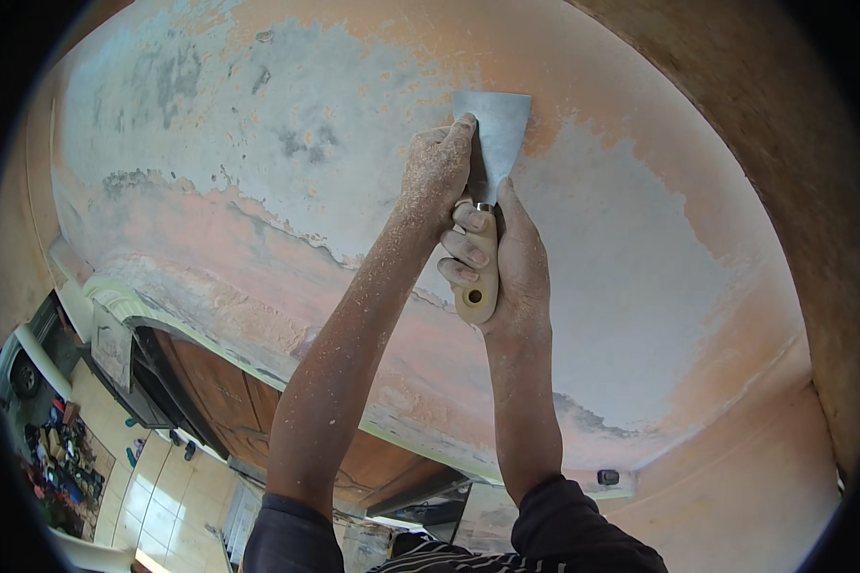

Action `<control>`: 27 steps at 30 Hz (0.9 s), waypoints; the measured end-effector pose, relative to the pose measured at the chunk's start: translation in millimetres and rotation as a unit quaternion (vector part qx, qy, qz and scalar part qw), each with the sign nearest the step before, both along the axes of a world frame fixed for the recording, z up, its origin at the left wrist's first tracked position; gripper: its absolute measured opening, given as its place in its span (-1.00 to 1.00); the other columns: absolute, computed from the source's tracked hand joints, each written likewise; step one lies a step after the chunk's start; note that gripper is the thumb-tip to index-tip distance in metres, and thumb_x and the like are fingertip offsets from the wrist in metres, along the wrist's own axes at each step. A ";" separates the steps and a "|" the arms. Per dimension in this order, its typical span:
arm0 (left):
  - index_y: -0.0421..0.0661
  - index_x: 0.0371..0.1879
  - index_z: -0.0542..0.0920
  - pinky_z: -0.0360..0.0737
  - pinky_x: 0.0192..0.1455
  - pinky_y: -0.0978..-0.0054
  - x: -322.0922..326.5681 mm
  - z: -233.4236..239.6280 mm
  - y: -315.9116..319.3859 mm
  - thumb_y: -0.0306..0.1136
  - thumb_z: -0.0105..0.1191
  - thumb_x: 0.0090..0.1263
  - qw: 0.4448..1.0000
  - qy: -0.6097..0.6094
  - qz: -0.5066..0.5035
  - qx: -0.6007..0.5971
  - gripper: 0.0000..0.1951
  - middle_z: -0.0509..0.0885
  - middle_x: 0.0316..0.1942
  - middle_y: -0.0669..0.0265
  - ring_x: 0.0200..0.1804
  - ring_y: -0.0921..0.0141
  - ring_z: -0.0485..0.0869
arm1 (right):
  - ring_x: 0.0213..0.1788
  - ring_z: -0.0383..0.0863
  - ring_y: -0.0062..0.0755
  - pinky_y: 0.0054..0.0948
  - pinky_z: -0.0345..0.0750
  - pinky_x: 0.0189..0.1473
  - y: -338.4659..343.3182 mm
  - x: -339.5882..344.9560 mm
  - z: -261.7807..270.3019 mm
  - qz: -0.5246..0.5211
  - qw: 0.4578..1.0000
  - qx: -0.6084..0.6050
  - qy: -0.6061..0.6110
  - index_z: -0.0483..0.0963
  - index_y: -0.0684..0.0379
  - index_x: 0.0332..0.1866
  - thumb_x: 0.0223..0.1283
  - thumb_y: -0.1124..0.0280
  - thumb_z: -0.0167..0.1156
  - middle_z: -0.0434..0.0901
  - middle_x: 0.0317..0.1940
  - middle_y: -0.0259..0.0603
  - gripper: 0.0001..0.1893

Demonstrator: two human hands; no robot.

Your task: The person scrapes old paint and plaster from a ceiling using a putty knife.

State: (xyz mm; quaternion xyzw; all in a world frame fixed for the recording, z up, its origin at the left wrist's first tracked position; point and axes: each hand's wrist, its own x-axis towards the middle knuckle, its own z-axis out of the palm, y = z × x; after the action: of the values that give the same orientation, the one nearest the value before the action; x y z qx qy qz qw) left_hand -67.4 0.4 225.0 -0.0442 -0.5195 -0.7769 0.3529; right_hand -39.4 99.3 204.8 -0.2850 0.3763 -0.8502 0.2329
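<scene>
A paint scraper with a wide steel blade point(502, 136) and a cream handle point(479, 301) is raised against the wall point(595, 265). My right hand point(523, 251) wraps its fingers around the handle, the thumb lying along the lower blade. Dust and flakes coat my left hand point(433, 168), which grips the blade's left side with a fingertip on its face. Around the blade's top edge lies orange paint point(559, 71); below and to both sides is a bared grey-white surface. Whether the blade edge touches the wall cannot be told.
Lower down runs a band of rough pinkish plaster point(208, 243). Beneath it stand wooden doors point(215, 379) under a pale green moulding. Far below on the left are floor tiles point(143, 501), a heap of mixed items point(64, 458) and a parked vehicle point(25, 372).
</scene>
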 end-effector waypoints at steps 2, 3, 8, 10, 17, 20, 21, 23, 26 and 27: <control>-0.19 -0.55 0.51 0.37 -0.44 0.49 0.9 9.6 -12.0 -0.07 -0.08 0.28 1.000 -0.006 0.013 -0.019 -0.61 0.48 -0.61 0.32 -0.55 0.49 0.41 | -0.77 0.18 -0.76 -0.73 0.23 -0.82 -10.4 -2.6 9.9 -0.010 1.000 0.010 0.020 0.16 0.12 -0.25 0.35 0.19 -0.27 0.26 -0.64 -0.45 -0.78; -0.19 -0.55 0.51 0.37 -0.44 0.49 8.2 14.8 -13.4 -0.07 -0.08 0.28 1.000 -0.008 0.014 -0.018 -0.61 0.48 -0.61 0.32 -0.55 0.49 0.41 | -0.77 0.18 -0.76 -0.73 0.23 -0.82 -14.5 -0.8 14.5 -0.009 1.000 0.012 0.018 0.16 0.12 -0.25 0.35 0.19 -0.27 0.26 -0.64 -0.45 -0.78; -0.22 -0.50 0.53 0.39 -0.38 0.48 -9.9 -6.7 -11.1 -0.05 -0.06 0.27 0.999 -0.012 0.022 -0.032 -0.60 0.50 -0.57 0.30 -0.49 0.49 0.42 | -0.76 0.18 -0.75 -0.72 0.22 -0.82 -8.4 -0.6 -5.7 -0.013 1.000 0.004 0.011 0.16 0.11 -0.27 0.34 0.18 -0.27 0.25 -0.65 -0.46 -0.78; -0.20 -0.48 0.54 0.39 -0.40 0.49 -9.8 -0.3 -12.4 -0.05 -0.05 0.26 0.998 -0.014 0.042 -0.052 -0.61 0.50 -0.58 0.30 -0.50 0.48 0.43 | -0.74 0.18 -0.76 -0.73 0.23 -0.79 -8.4 -2.3 0.0 0.001 1.000 0.008 0.023 0.18 0.11 -0.29 0.34 0.17 -0.27 0.26 -0.66 -0.48 -0.76; -0.24 -0.55 0.48 0.37 -0.48 0.52 19.4 4.7 -9.7 -0.07 -0.08 0.29 0.999 -0.016 0.025 -0.043 -0.59 0.45 -0.67 0.34 -0.60 0.50 0.38 | -0.71 0.22 -0.68 -0.64 0.22 -0.72 -9.1 5.0 0.4 0.006 1.000 0.014 0.016 0.19 0.09 -0.36 0.31 0.08 -0.21 0.28 -0.64 -0.41 -0.71; -0.24 -0.70 0.42 0.39 -0.49 0.40 -7.3 -64.7 21.2 -0.11 -0.16 0.31 0.998 -0.037 0.000 -0.055 -0.55 0.41 -0.74 0.32 -0.64 0.46 0.37 | -0.83 0.16 -0.77 -0.73 0.17 -0.87 20.9 11.1 -53.8 -0.056 0.996 0.036 -0.064 0.26 0.08 -0.25 0.33 0.10 -0.25 0.25 -0.70 -0.51 -0.72; -0.23 -0.71 0.41 0.39 -0.51 0.41 -5.5 -74.5 28.5 -0.12 -0.16 0.33 0.996 -0.040 0.017 -0.079 -0.55 0.41 -0.74 0.34 -0.65 0.47 0.36 | -0.83 0.16 -0.77 -0.73 0.17 -0.87 27.3 13.5 -60.1 -0.050 0.997 0.032 -0.059 0.26 0.08 -0.25 0.33 0.10 -0.25 0.25 -0.70 -0.51 -0.72; -0.21 -0.70 0.42 0.37 -0.54 0.45 -1.3 -67.1 34.7 -0.13 -0.16 0.33 0.999 -0.021 -0.033 -0.037 -0.57 0.40 -0.74 0.36 -0.65 0.49 0.35 | -0.82 0.14 -0.73 -0.70 0.14 -0.85 39.3 8.2 -65.1 -0.012 0.998 0.018 -0.058 0.25 0.08 -0.35 0.32 0.04 -0.25 0.25 -0.68 -0.49 -0.67; -0.19 -0.70 0.43 0.34 -0.60 0.51 10.4 -52.7 22.8 -0.16 -0.16 0.35 0.996 -0.016 -0.088 0.012 -0.59 0.38 -0.74 0.39 -0.66 0.53 0.33 | -0.82 0.13 -0.74 -0.70 0.14 -0.85 29.1 19.5 -44.4 -0.013 0.999 0.035 -0.031 0.25 0.09 -0.34 0.32 0.02 -0.29 0.25 -0.69 -0.48 -0.65; -0.18 -0.69 0.44 0.33 -0.62 0.54 15.8 -48.3 22.8 -0.17 -0.15 0.35 0.995 -0.021 -0.095 0.018 -0.60 0.38 -0.74 0.40 -0.66 0.55 0.33 | -0.82 0.13 -0.74 -0.70 0.14 -0.85 32.1 17.0 -44.5 -0.015 0.999 0.036 -0.036 0.25 0.09 -0.34 0.32 0.02 -0.29 0.25 -0.69 -0.48 -0.65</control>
State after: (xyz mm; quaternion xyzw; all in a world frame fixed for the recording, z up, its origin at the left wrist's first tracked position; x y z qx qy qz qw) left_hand -51.6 23.2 176.7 -0.0708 -0.5065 -0.8166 0.2677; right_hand -22.4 131.3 160.2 -0.2400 0.4027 -0.8492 0.2431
